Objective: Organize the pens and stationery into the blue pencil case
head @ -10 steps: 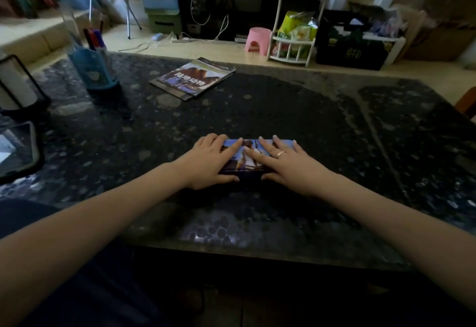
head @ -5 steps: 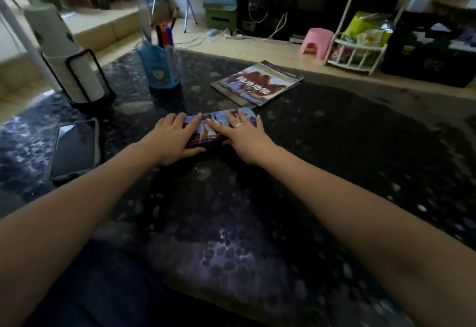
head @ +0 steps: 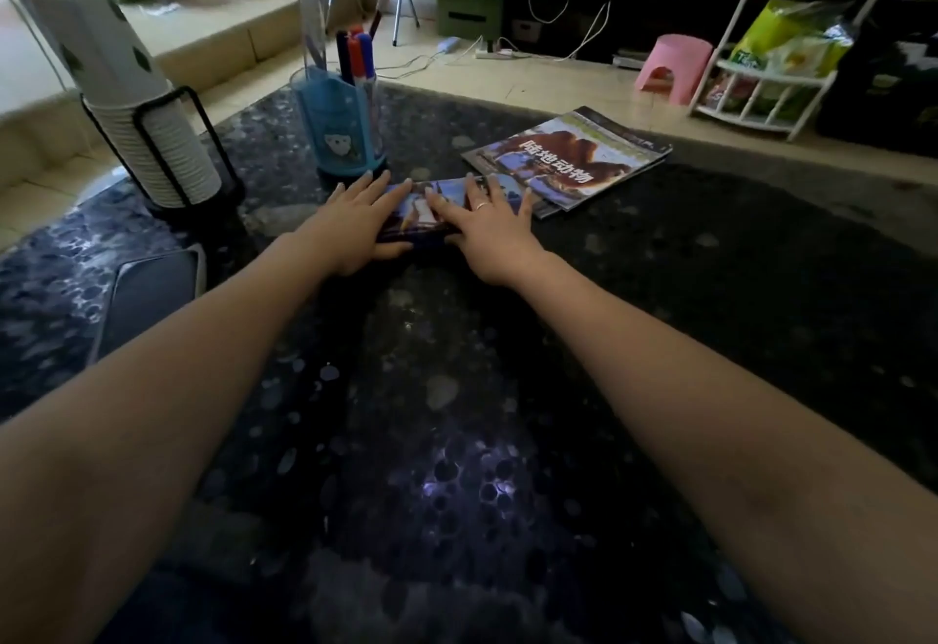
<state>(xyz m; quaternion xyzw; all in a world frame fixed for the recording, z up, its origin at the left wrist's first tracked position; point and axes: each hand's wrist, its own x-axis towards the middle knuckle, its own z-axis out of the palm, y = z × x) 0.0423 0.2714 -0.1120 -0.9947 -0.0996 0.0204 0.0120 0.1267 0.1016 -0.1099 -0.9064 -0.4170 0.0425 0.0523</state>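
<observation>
Blue pencil case [head: 424, 207] lies flat on the dark speckled table [head: 457, 415], lid closed, just in front of the blue pen holder [head: 341, 133]. Left hand [head: 350, 224] rests on the case's left part, fingers straight and spread, thumb along its near edge; nothing gripped. Right hand [head: 490, 232] lies flat on the right part, fingers splayed, ring on one finger, fingertips reaching past the case's far edge. Hands hide most of the lid; only a printed strip between them shows, picture unreadable. Case's right end touches or overlaps the magazine [head: 573, 156], can't tell which. Markers [head: 358, 57] stand in the holder, lower halves hidden. Left of the holder: paper cup stack [head: 147, 146] in a black wire rack, top blurred. Phone [head: 147, 293] left of the case, partly covered by the left forearm.
</observation>
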